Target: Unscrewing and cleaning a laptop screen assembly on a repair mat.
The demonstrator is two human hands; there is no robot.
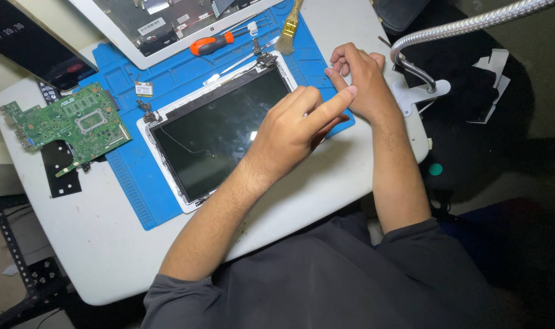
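Both forearms reach over table edge [107,268]; left hand [289,131] curled, grasping nothing, forefinger out over laptop screen panel's [210,134] right edge on blue mat [131,201], I'd guess probing bezel; right hand [359,76] loosely curled, empty, beside panel's top corner.

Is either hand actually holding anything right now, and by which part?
Nothing visibly held. The left hand rests on the right edge of the laptop screen panel, index finger extended. The right hand hovers beside it with fingertips pinched; contents cannot be told.
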